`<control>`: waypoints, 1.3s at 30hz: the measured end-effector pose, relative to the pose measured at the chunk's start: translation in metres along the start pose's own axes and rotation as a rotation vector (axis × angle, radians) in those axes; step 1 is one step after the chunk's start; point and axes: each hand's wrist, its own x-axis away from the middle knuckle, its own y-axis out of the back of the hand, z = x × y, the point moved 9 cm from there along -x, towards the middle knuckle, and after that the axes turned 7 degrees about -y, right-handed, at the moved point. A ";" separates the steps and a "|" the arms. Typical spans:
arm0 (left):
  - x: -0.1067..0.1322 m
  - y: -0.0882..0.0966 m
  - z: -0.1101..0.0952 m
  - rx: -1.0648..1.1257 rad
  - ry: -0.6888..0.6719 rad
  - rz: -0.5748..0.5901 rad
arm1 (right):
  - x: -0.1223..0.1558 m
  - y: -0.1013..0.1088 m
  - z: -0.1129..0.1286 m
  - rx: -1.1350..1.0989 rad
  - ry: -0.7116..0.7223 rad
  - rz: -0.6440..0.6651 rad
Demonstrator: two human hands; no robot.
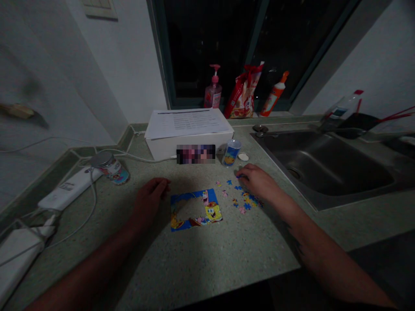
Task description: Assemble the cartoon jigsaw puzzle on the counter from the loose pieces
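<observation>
A partly built cartoon jigsaw puzzle with a blue border and an empty middle lies on the speckled counter. My left hand rests just left of it, fingers curled loosely near its top left corner. My right hand lies over several loose puzzle pieces to the right of the puzzle. Its fingertips are pinched on a small blue piece.
A white box with papers stands behind the puzzle, a small blue cup and its lid beside it. A tin can lies on its side at left near a power strip and cables. A steel sink is at right.
</observation>
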 end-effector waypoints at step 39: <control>0.001 0.000 -0.004 -0.022 -0.004 0.003 | 0.006 0.000 0.007 -0.073 0.056 0.032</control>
